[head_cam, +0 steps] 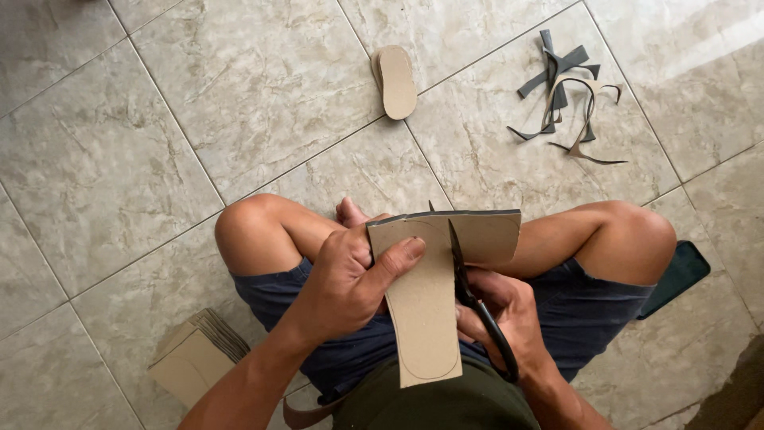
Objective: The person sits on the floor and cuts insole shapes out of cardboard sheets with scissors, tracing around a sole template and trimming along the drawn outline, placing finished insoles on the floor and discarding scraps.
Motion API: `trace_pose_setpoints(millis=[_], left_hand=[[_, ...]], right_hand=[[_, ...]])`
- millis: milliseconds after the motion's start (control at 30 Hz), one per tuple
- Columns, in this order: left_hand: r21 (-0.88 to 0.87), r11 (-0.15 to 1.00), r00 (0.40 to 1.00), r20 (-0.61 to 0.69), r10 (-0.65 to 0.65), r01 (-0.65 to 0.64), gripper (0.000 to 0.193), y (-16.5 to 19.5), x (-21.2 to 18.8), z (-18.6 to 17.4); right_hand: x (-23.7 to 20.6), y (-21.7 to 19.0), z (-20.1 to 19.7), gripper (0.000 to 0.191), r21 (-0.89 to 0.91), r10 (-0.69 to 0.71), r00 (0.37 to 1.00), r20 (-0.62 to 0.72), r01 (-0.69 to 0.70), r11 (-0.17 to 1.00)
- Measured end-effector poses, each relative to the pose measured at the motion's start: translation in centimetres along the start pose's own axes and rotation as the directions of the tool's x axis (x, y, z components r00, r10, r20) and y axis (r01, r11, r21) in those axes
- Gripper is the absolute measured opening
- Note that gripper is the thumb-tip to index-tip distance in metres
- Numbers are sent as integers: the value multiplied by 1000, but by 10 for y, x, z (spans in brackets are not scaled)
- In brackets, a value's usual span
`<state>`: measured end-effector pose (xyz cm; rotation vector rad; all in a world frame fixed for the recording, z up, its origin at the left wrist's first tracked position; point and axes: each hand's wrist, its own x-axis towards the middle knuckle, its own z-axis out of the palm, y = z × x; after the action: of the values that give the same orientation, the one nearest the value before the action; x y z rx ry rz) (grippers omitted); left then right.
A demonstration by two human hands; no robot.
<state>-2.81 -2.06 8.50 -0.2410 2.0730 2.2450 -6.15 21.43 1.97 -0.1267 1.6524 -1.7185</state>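
You sit cross-legged on the tiled floor (119, 159), a stack of cardboard sheets (195, 358) by your left thigh. Your left hand (342, 279) grips the cardboard piece (430, 295) over your lap. Your right hand (509, 318) is closed around scissors (469, 279) cutting into it; a cut sole (395, 80) and trimmed strips (569, 91) lie ahead.

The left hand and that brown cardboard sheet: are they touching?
Touching. The head view shows the left hand gripping the cardboard sheet, its thumb pressed flat across the front while scissors cut alongside.
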Motion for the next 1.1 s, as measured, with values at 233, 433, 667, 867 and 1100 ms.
trace_pose_setpoints(millis=[233, 433, 667, 867, 1100], left_hand=[[114, 992, 997, 59, 55, -62, 24, 3, 0, -8], [85, 996, 990, 140, -32, 20, 24, 6, 3, -10], [162, 986, 978, 207, 14, -48, 24, 5, 3, -14], [217, 976, 972, 232, -34, -18, 30, 1, 4, -18], [249, 968, 960, 273, -61, -9, 32, 3, 7, -25]], right_hand=[[-2, -6, -3, 26, -149, -19, 999, 28, 23, 989], [-2, -10, -4, 23, -201, -27, 999, 43, 35, 979], [0, -19, -2, 28, -241, -46, 997, 59, 59, 969], [-2, -20, -2, 29, -300, -97, 991, 91, 120, 946], [-5, -24, 2, 33, -303, -31, 995, 91, 57, 951]])
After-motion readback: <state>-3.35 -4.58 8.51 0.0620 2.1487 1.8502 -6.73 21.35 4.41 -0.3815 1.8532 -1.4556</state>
